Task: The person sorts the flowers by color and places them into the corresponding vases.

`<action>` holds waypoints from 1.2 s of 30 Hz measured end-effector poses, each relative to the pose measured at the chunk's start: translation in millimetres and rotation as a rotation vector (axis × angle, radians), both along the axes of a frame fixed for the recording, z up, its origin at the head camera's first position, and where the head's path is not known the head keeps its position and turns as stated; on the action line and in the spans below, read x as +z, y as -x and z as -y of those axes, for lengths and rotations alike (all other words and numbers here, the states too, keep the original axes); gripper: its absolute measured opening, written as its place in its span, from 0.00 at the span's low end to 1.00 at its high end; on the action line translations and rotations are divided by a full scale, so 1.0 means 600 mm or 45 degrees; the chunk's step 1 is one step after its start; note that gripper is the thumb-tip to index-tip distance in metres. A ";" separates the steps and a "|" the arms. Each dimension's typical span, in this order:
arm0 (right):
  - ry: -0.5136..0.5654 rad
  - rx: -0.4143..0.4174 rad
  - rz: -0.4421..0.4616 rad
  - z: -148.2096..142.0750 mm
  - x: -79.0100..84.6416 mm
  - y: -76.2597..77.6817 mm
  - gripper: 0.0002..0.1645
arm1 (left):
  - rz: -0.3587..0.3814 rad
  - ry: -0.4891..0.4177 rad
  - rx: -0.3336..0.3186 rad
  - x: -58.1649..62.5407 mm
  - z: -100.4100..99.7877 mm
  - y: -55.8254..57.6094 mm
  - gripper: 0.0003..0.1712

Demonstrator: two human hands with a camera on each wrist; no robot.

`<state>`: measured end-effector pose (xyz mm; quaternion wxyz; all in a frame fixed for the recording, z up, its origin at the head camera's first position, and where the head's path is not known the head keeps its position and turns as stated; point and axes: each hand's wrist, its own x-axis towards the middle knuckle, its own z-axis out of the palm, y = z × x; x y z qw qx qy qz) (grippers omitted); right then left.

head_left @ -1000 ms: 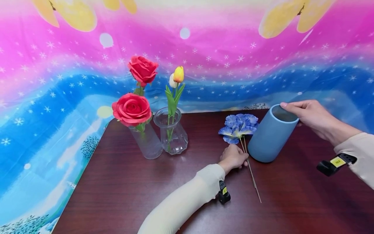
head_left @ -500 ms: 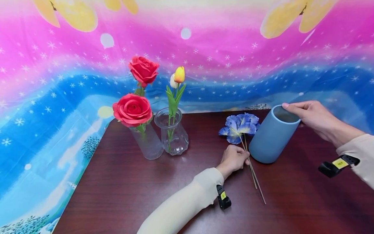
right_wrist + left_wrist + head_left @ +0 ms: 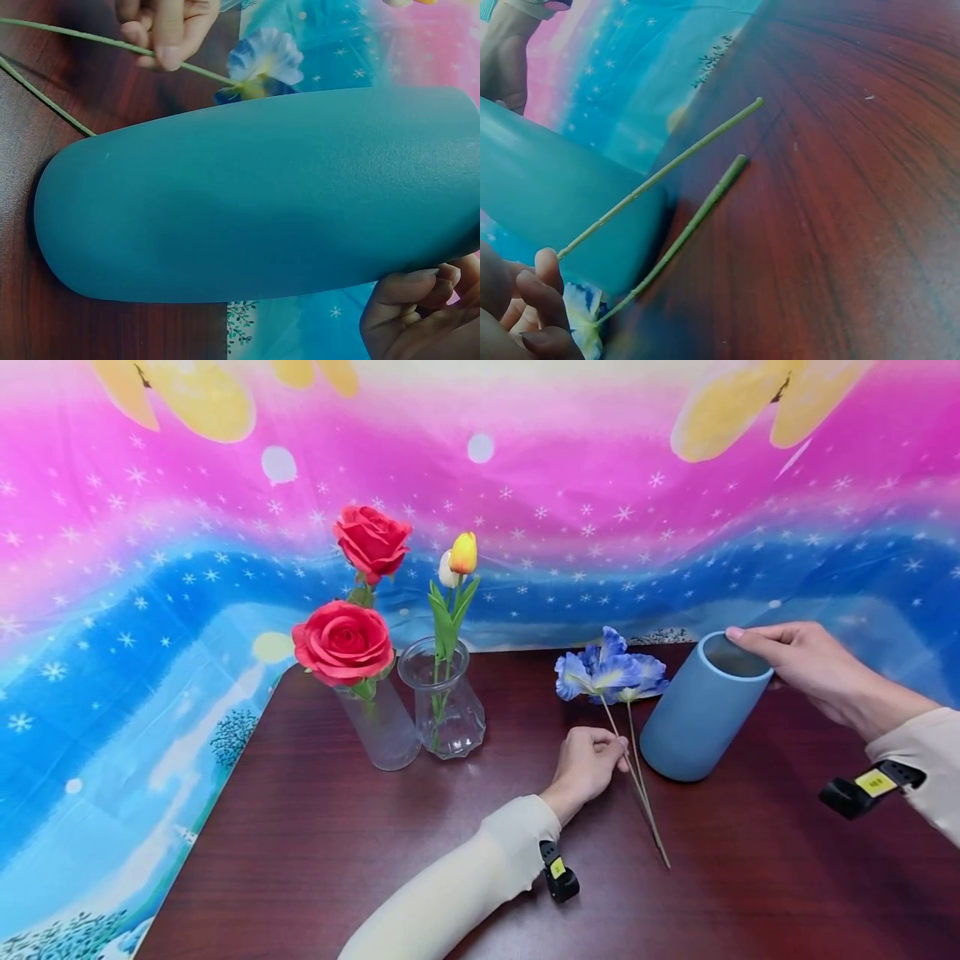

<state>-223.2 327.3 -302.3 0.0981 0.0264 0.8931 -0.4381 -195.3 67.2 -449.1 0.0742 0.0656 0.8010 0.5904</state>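
Note:
In the head view my left hand point(image 3: 587, 763) pinches the stem of one artificial blue flower point(image 3: 600, 670) between thumb and fingertips. The left wrist view shows that held stem point(image 3: 656, 178) raised off the wood, while a second stem point(image 3: 694, 223) lies lower, along the table. The other blue flower point(image 3: 649, 675) rests just behind, its petals overlapping the first. To the right stands a matte blue vase point(image 3: 696, 718), its mouth facing up. My right hand point(image 3: 816, 664) grips the vase at its rim, thumb over the edge; fingers point(image 3: 405, 296) curl against its side.
Left on the dark wooden table point(image 3: 300, 860) are two more vases. A frosted cylinder vase point(image 3: 386, 731) holds red roses point(image 3: 343, 642); beside it a clear glass vase point(image 3: 459, 722) holds tulips point(image 3: 463, 553). A printed cloth backdrop point(image 3: 540, 568) hangs behind the table.
My left hand has shifted slightly left, and the held flower's head has risen and turned, spreading apart from the other one. The right hand and blue vase have stayed put.

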 end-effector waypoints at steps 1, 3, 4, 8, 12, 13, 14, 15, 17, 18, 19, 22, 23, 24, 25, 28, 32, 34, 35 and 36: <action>0.000 0.000 0.000 0.000 0.000 0.000 0.08 | -0.013 -0.015 0.002 0.002 0.002 0.001 0.14; 0.003 -0.001 -0.003 0.001 0.000 -0.001 0.08 | -0.040 -0.037 0.007 0.006 0.006 0.002 0.14; 0.004 -0.001 -0.005 0.001 0.000 -0.001 0.08 | -0.052 -0.048 0.016 0.008 0.007 0.002 0.14; 0.005 0.000 -0.010 0.002 0.000 -0.001 0.09 | -0.102 -0.075 0.042 0.015 0.011 0.002 0.14; -0.001 0.004 0.004 0.001 0.001 -0.002 0.08 | -0.142 -0.117 0.048 0.021 0.014 0.001 0.15; -0.003 0.005 0.007 0.000 0.001 -0.002 0.08 | -0.151 -0.127 0.051 0.023 0.015 0.001 0.15; -0.005 0.005 0.010 0.000 0.001 -0.002 0.08 | -0.162 -0.137 0.053 0.025 0.016 0.001 0.15; -0.005 0.004 0.010 0.000 0.001 -0.002 0.08 | -0.175 -0.150 0.057 0.028 0.017 0.002 0.14; -0.005 0.003 0.007 0.001 0.001 -0.002 0.08 | -0.202 -0.178 0.067 0.033 0.019 0.004 0.14; -0.006 0.003 0.006 0.002 0.001 -0.001 0.08 | -0.210 -0.194 0.072 0.036 0.021 0.005 0.15; -0.005 0.002 0.004 0.002 0.001 -0.001 0.08 | -0.219 -0.209 0.076 0.040 0.022 0.006 0.15; -0.011 0.000 0.001 0.004 0.002 -0.001 0.09 | -0.240 -0.251 0.079 0.050 0.027 0.011 0.15; -0.012 -0.002 0.001 0.004 0.002 -0.001 0.09 | -0.244 -0.258 0.079 0.054 0.028 0.012 0.15; -0.015 -0.002 0.002 0.004 0.002 -0.001 0.09 | -0.246 -0.263 0.080 0.057 0.029 0.013 0.15; -0.016 -0.004 0.001 0.004 0.003 -0.001 0.09 | -0.250 -0.270 0.082 0.060 0.030 0.014 0.15; -0.015 -0.004 0.004 0.004 0.003 -0.001 0.09 | -0.270 -0.277 0.089 0.067 0.032 0.015 0.14; -0.009 -0.001 0.012 0.004 0.003 -0.001 0.10 | -0.299 -0.277 0.089 0.077 0.034 0.014 0.13; -0.004 -0.003 0.019 0.004 0.004 -0.001 0.10 | -0.310 -0.275 0.087 0.083 0.034 0.013 0.12; 0.005 0.001 0.027 0.004 0.005 -0.001 0.10 | -0.315 -0.280 0.084 0.085 0.034 0.013 0.12; 0.022 0.005 0.037 0.004 0.006 -0.001 0.10 | -0.323 -0.283 0.083 0.087 0.035 0.013 0.12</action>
